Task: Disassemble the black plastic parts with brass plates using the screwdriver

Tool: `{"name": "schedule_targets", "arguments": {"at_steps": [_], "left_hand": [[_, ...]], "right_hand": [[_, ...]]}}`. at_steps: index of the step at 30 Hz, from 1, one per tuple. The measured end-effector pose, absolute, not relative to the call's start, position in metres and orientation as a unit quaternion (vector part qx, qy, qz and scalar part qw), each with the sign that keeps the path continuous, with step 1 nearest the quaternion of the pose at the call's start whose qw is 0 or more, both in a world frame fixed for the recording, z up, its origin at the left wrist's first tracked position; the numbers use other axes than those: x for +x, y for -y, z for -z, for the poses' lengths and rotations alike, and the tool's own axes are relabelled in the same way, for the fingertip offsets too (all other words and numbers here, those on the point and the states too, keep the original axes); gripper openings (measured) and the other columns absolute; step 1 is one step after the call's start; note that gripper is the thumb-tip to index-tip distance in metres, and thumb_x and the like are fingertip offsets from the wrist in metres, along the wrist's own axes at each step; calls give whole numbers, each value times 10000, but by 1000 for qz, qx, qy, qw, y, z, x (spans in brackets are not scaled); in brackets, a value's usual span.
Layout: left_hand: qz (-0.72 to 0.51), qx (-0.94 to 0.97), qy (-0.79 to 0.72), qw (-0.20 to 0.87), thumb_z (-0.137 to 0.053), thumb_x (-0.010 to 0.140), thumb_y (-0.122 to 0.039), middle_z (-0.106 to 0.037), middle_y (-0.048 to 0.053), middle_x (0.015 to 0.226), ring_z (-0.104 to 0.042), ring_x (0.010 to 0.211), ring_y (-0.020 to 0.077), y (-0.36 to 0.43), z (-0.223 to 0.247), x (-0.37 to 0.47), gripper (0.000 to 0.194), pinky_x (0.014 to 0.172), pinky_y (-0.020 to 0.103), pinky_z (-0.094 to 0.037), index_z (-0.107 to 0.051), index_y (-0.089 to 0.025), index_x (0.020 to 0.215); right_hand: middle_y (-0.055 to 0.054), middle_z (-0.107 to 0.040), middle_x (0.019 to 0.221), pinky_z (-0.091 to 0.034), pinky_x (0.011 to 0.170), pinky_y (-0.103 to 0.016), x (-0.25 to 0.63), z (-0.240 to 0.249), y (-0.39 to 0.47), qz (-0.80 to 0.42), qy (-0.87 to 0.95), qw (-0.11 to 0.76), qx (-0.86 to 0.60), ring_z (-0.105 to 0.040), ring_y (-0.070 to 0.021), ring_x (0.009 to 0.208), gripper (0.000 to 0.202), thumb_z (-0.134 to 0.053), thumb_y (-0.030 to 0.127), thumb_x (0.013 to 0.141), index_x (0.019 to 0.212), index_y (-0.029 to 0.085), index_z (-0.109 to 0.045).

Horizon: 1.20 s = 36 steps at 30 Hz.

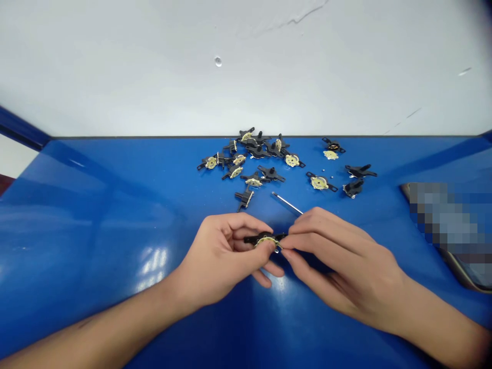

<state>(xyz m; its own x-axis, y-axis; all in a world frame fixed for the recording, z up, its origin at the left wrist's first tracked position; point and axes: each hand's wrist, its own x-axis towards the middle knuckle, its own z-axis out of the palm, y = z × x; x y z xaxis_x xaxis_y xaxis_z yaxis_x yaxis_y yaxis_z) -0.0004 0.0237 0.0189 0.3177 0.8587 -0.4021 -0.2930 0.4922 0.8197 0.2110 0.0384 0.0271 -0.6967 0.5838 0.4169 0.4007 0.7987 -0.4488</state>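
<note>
Between the thumb and fingers of my left hand is a small black plastic part with a round yellowish plate. Its dark ears stick out to both sides, and my left thumb presses on the plate. The thumb and fingertips of my right hand pinch together at the part's right edge. What lies exactly between those fingertips is too small to make out. A thin metal rod, like a screwdriver shaft, points up and left from behind my right hand. Its other end is hidden, so I cannot tell whether that hand grips it.
A loose pile of similar black parts lies ahead, near the white wall. Several more, including a yellow-plated part, lie to its right, with tiny bits close by. A phone-like device, partly blurred, rests at the right on the blue table.
</note>
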Motion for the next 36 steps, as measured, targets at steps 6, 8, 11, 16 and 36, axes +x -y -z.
{"name": "schedule_targets", "arguments": {"at_steps": [6, 8, 11, 16, 36], "left_hand": [[-393, 313, -437, 746, -917, 721, -274, -769, 43, 729, -804, 656, 240, -22, -17, 0, 341, 509, 238, -664, -705, -98, 921], [-398, 312, -441, 741, -906, 737, -265, -783, 54, 770, -804, 662, 235, -22, -16, 1, 319, 517, 240, -666, -710, -96, 924], [-411, 313, -444, 732, -896, 742, -213, -795, 59, 782, -802, 659, 222, -19, -16, 2, 283, 524, 230, -663, -718, -96, 928], [-440, 315, -448, 712, -870, 762, -158, -796, 45, 735, -800, 648, 214, -15, -13, 4, 229, 518, 220, -661, -723, -101, 928], [-496, 322, -430, 683, -889, 731, -139, -828, 52, 864, -776, 649, 162, -13, -11, 7, 278, 575, 240, -693, -734, -110, 960]], "right_hand": [[-76, -682, 897, -504, 737, -382, 209, -28, -38, -131, 916, 261, -277, -599, -201, 838, 89, -629, 72, 933, 970, 153, -636], [-84, -687, 896, -492, 717, -398, 209, -29, -37, -102, 923, 245, -278, -596, -216, 827, 69, -628, 87, 936, 953, 154, -635], [-100, -690, 887, -469, 678, -407, 208, -31, -35, -37, 933, 224, -279, -600, -243, 821, 71, -628, 74, 926, 946, 141, -641], [-131, -694, 894, -441, 633, -401, 204, -30, -32, 43, 934, 227, -273, -610, -272, 822, 78, -623, 50, 920, 932, 126, -636], [-112, -699, 872, -545, 715, -380, 188, -15, -27, 81, 896, 276, -338, -639, -222, 785, 107, -685, 73, 912, 1006, 70, -635]]}}
